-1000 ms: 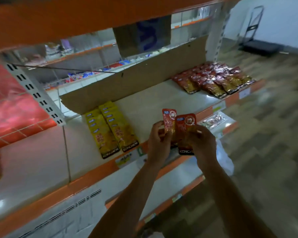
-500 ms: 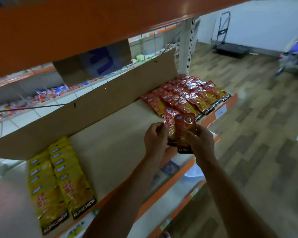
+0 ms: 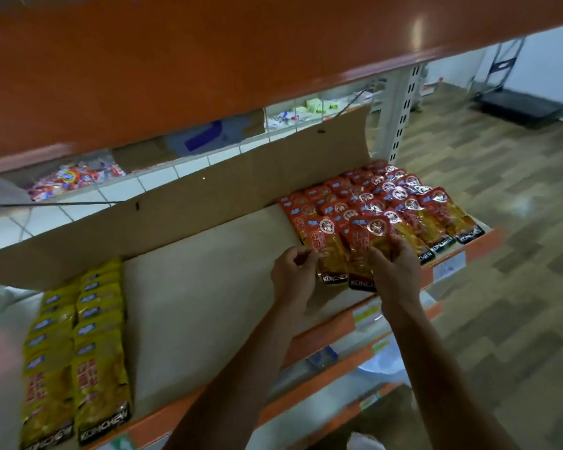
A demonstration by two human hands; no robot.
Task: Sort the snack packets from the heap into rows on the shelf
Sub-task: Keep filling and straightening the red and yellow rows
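left hand: fingers curled, pinching left red packet | right hand: palm down, gripping right red packet | both packets overlap red rows' 8 o'clock edge on shelf

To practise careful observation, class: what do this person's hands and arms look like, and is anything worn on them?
The left hand and right hand are bare: no gloves, rings or watch can be seen. Both forearms are bare too, with no sleeve reaching into view.
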